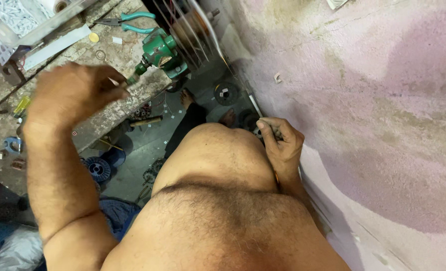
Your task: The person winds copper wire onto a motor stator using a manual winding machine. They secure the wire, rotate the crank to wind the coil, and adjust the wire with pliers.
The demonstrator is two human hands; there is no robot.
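One cluttered workbench [107, 113], pinkish wall [383, 125].

Top left corner, on the bench [107, 52]: clear box [12, 17] holding small white pieces. Beside it, a white roll [55, 6], partly cut off. No labels, signs or screens visible.

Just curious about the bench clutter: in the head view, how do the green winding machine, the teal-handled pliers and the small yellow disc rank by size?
1. Green winding machine
2. Teal-handled pliers, lying farther back, so perhaps closer in size than they look
3. Small yellow disc
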